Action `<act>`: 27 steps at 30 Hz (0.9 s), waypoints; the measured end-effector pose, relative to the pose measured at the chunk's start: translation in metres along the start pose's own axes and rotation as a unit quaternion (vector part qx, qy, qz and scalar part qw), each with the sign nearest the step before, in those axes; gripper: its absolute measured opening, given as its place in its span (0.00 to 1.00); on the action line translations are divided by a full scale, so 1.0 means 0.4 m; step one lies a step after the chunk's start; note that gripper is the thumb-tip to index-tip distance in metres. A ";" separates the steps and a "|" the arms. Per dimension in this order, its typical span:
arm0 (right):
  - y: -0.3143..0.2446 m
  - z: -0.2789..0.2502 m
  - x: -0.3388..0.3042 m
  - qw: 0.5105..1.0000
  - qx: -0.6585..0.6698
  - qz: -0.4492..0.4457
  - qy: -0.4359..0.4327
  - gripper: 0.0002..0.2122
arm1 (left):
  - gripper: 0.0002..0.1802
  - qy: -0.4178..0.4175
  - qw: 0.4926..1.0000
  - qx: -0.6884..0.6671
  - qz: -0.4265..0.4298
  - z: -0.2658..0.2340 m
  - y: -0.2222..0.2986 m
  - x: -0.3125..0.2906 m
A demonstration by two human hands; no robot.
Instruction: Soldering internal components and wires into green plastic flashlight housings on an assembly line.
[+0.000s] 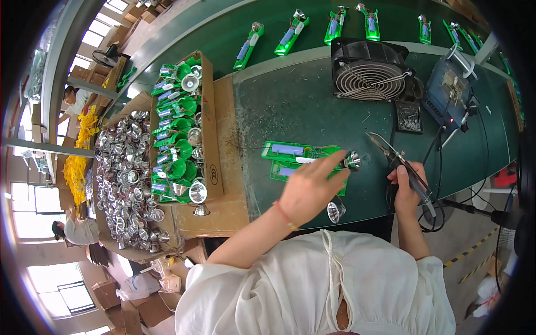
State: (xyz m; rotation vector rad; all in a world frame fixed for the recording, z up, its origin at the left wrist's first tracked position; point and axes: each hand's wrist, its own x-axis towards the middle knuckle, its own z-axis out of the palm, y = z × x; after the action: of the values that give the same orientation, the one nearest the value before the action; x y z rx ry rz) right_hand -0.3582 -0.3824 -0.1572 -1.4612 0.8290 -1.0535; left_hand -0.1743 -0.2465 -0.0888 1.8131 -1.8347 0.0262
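Two green plastic flashlight housings lie side by side on the green bench: the far housing (324, 149) and the near housing (276, 171), each with a blue cylindrical battery (287, 149). My left hand (312, 187) is over their right part, fingers apart and bent down, covering some of the near one. By its fingertips sits a silver reflector cup (352, 160); another reflector cup (335, 211) lies by the bench's near edge. Closed in my right hand (407, 181) is a soldering iron (410, 176), its tip pointing up and left, apart from the housings.
A black fan (369, 70), a small black tray (409, 116) and a blue soldering station (449, 92) stand behind. Left are a carton (215, 139) of green housings and a box of reflectors (125, 190). Several housings (291, 33) line the far strip. Cables hang right.
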 end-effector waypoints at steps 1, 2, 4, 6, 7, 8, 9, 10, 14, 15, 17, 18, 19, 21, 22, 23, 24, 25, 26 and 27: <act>-0.001 -0.003 -0.003 1.000 0.004 -0.006 0.004 0.08 | 0.14 -0.003 1.000 -0.004 0.001 -0.019 -0.023 -0.017; -0.002 -0.007 -0.004 1.000 0.002 -0.004 0.008 0.08 | 0.15 0.028 0.999 0.021 -0.025 -0.037 -0.053 -0.037; -0.002 -0.006 -0.013 1.000 0.007 0.004 0.007 0.08 | 0.17 0.038 0.992 0.038 -0.113 -0.075 -0.118 -0.073; -0.010 0.002 -0.017 1.000 0.015 0.006 0.005 0.08 | 0.21 -0.009 0.988 0.056 -0.144 -0.098 -0.177 -0.086; -0.019 0.006 -0.015 1.000 0.025 0.004 -0.002 0.09 | 0.23 -0.032 0.990 0.082 -0.113 -0.098 -0.198 -0.086; -0.028 0.012 -0.013 1.000 0.024 0.003 -0.001 0.09 | 0.26 -0.077 0.989 0.008 -0.129 -0.083 -0.214 -0.089; -0.033 0.018 -0.013 1.000 0.025 0.002 -0.009 0.09 | 0.26 -0.077 0.989 0.006 -0.127 -0.079 -0.217 -0.082; -0.039 0.023 -0.014 1.000 0.027 0.002 -0.016 0.09 | 0.26 -0.104 0.984 0.014 -0.141 -0.076 -0.216 -0.075; -0.059 0.044 -0.018 0.998 0.044 -0.017 -0.037 0.09 | 0.26 -0.066 0.976 0.037 -0.205 -0.051 -0.199 -0.074; -0.061 0.042 -0.018 0.999 0.040 -0.017 -0.033 0.09 | 0.26 -0.068 0.977 0.033 -0.202 -0.049 -0.188 -0.068; -0.065 0.037 -0.021 0.997 0.041 -0.030 -0.055 0.09 | 0.23 0.055 0.974 0.152 -0.158 -0.054 -0.162 -0.054; -0.068 0.037 -0.023 0.997 0.039 -0.028 -0.063 0.09 | 0.17 0.107 0.970 0.146 -0.163 -0.055 -0.155 -0.056; -0.072 0.041 -0.024 0.997 0.039 -0.027 -0.063 0.09 | 0.17 0.106 0.970 0.146 -0.164 -0.055 -0.158 -0.057; -0.080 0.052 -0.024 0.994 0.045 -0.030 -0.097 0.09 | 0.11 0.122 0.971 0.191 -0.079 -0.051 -0.164 -0.063; -0.076 0.055 -0.022 0.992 0.020 -0.041 -0.115 0.09 | 0.08 0.120 0.977 0.167 -0.057 -0.042 -0.170 -0.050; -0.076 0.062 -0.020 0.989 0.006 -0.050 -0.137 0.10 | 0.08 0.112 0.984 0.119 -0.070 -0.031 -0.174 -0.042; -0.078 0.069 -0.018 0.986 -0.008 -0.059 -0.156 0.10 | 0.08 0.104 0.989 0.070 -0.080 -0.017 -0.181 -0.035; -0.078 0.074 -0.015 0.984 -0.007 -0.067 -0.164 0.10 | 0.07 0.103 0.992 0.025 -0.065 -0.003 -0.194 -0.030; -0.076 0.080 -0.013 0.984 -0.008 -0.068 -0.164 0.10 | 0.07 0.104 0.992 0.025 -0.065 0.003 -0.195 -0.026; -0.072 0.086 -0.012 0.985 0.001 -0.062 -0.163 0.10 | 0.07 0.094 0.994 0.011 -0.059 0.010 -0.196 -0.022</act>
State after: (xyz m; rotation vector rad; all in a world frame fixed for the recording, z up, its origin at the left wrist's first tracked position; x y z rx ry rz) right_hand -0.3296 -0.3609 -0.1297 -1.6456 0.5092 -0.8714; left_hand -0.1036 -0.2469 -0.1240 1.8642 -1.6003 0.1685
